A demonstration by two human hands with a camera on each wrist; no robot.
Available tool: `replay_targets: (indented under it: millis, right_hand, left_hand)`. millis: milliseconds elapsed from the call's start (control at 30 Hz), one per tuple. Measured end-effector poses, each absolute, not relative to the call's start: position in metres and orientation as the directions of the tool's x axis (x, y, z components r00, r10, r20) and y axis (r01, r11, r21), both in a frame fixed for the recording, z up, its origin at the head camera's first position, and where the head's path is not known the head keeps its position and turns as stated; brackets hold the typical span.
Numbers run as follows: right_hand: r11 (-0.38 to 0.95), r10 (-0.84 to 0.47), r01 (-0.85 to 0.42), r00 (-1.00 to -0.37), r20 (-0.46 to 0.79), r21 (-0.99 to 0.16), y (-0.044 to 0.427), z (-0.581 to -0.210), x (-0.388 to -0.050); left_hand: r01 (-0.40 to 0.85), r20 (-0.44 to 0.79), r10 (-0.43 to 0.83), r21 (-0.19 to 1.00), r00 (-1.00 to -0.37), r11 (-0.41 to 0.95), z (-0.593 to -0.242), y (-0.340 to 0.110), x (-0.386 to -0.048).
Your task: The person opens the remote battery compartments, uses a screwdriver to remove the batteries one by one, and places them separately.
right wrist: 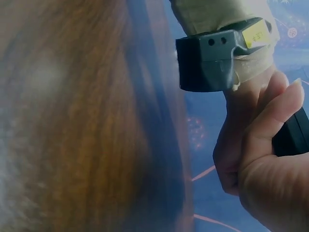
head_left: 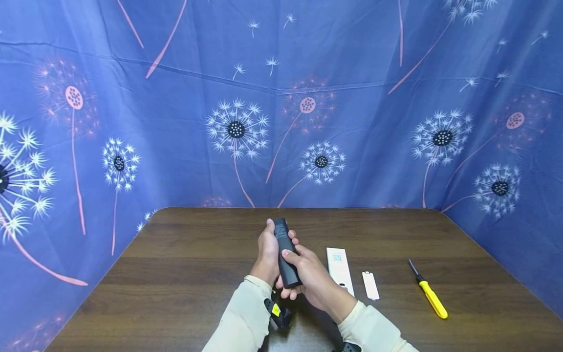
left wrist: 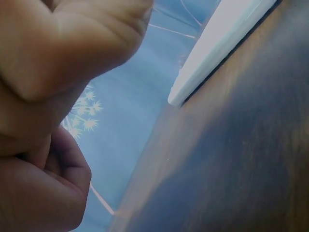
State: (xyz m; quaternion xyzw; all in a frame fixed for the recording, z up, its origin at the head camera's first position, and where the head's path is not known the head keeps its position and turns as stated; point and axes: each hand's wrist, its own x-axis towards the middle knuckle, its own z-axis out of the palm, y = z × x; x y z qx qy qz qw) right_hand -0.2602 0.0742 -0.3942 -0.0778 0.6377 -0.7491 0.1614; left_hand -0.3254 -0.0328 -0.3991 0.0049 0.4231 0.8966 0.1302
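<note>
A black remote control (head_left: 286, 252), its back with small printed text facing up, is held above the table between both hands. My left hand (head_left: 267, 252) grips it from the left side, with fingers passing underneath. From the right, my right hand (head_left: 310, 274) holds it too, the thumb lying across its back. The right wrist view shows the remote's dark end (right wrist: 293, 133) beside the curled fingers. In the left wrist view the left hand (left wrist: 58, 58) fills the upper left, and the remote is hidden there.
Right of the hands lie a white remote-like device (head_left: 337, 261) with a printed code, a small white tabbed cover (head_left: 370, 286) and a yellow-handled screwdriver (head_left: 431, 293). The brown wooden table (head_left: 184, 259) ends at a blue dandelion-patterned cloth (head_left: 176, 122).
</note>
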Motion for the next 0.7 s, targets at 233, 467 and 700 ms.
replay_targets:
  millis: [233, 467, 700]
  right_hand:
    - [-0.116, -0.345, 0.127, -0.935, -0.08, -0.985, 0.0728, -0.3909, -0.2585]
    - [-0.108, -0.352, 0.147, -0.931, -0.101, -0.983, 0.074, -0.3942, -0.2596]
    - [-0.062, -0.337, 0.13, -0.936, -0.102, -0.99, 0.0746, -0.399, -0.2613]
  left_hand:
    - [-0.234, -0.112, 0.235, 0.766, -0.965, -0.598, -0.3977, -0.035, -0.3259]
    - [-0.246, -0.139, 0.223, 0.774, -0.965, -0.583, -0.4004, -0.0352, -0.3261]
    - [-0.251, -0.132, 0.233, 0.747, -0.963, -0.615, -0.4023, -0.0339, -0.3266]
